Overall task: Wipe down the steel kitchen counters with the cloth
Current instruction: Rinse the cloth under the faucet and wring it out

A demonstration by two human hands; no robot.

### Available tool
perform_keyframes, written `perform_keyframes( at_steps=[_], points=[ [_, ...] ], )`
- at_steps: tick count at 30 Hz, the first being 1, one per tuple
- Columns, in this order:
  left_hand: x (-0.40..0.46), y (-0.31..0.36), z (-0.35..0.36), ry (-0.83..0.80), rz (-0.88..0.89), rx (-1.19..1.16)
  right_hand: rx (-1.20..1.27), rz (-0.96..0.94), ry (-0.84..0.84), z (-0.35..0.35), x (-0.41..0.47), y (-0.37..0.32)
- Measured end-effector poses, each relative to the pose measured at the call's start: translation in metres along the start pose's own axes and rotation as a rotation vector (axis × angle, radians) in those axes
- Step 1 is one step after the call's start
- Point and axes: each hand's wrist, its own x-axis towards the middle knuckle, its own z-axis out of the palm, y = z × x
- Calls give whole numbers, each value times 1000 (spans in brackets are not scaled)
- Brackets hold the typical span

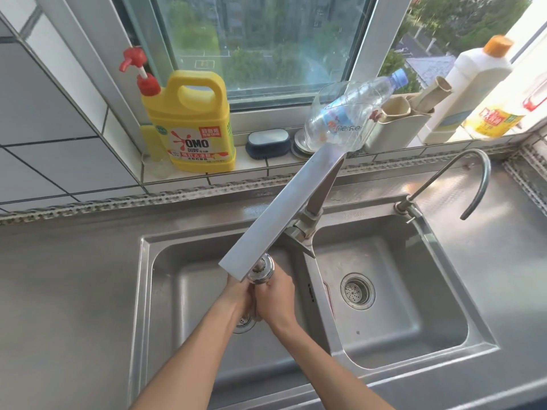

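Left hand (238, 294) and right hand (273, 294) pressed together under the faucet head (261, 270), over the left basin (189, 291) of the double steel sink. Fingers of both curled inward, possibly around something small between the palms; cannot tell what, or whether any cloth is there. Flat steel spout (281, 211) slanting from the divider towards the hands. Steel counter (68, 276) all around. Gooseneck tap (461, 179) at the right basin's back corner. On the tiled sill: yellow OMO detergent jug (195, 125), dark soap dish (268, 142), cut clear plastic bottle (352, 113), white bottle with orange cap (470, 87).
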Motion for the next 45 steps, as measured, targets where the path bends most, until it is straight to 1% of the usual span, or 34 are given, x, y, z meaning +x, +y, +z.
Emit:
perform_keyframes(
  at_steps=[1, 3, 5, 7, 10, 13, 16, 18, 21, 23, 25, 27, 29, 30, 32, 33, 35, 38, 41, 43, 45],
  points=[
    [-2, 2, 2, -26, -2, -28, -26, -10, -4, -1, 2, 1],
    [-3, 1, 10, -19, 49, -64, -47, 9, 24, -4, 17, -2],
    [-5, -2, 20, 8, 85, 25, -24, 84, 91, -11, 38, -8],
    [-4, -7, 22, 28, 97, 52, 5, 144, 131, -18, 55, -12],
    [-4, -5, 16, 25, 104, 65, 69, 148, 88, -15, 43, -10],
    [-3, 0, 2, 27, 106, 67, 45, 51, 22, -6, 17, -6],
    [-3, -1, 3, -18, 38, 60, 35, -20, 39, -8, 5, -6],
    [-3, -2, 8, -26, 33, 70, 68, 1, 61, -12, 12, -7],
    [-4, -2, 12, -63, 61, 94, 77, 93, 112, -14, 37, -9],
    [-4, -4, 11, -68, 24, 65, 83, 145, 116, -15, 47, -8],
    [-4, -6, 7, -66, 25, 142, 122, 170, 100, -11, 40, -6],
    [-6, -4, 3, -73, 44, 204, 160, 160, 95, -8, 24, -5],
    [-3, -4, -1, -64, 6, 225, 138, 103, 61, -6, 7, -1],
    [-3, -3, -1, -94, -10, 229, 115, 81, 35, -7, 1, -2],
    [-4, -2, 1, -136, 49, 245, 68, 72, 10, -8, 0, -1],
    [-5, -3, 4, -123, 90, 212, 49, 76, 26, -9, 6, -1],
    [-3, -9, 10, -48, 117, 134, 26, 93, 102, -12, 22, -2],
    [1, -21, 14, -11, 84, 84, 9, 160, 143, -14, 42, -5],
    [-4, -11, 9, -29, 83, 101, 63, 167, 108, -12, 29, -9],
    [-5, -1, 2, -42, 80, 105, 33, 99, 53, -8, 13, -8],
    [-5, 6, -4, -21, -4, 76, -37, 24, -11, -6, 0, -10]
  ],
)
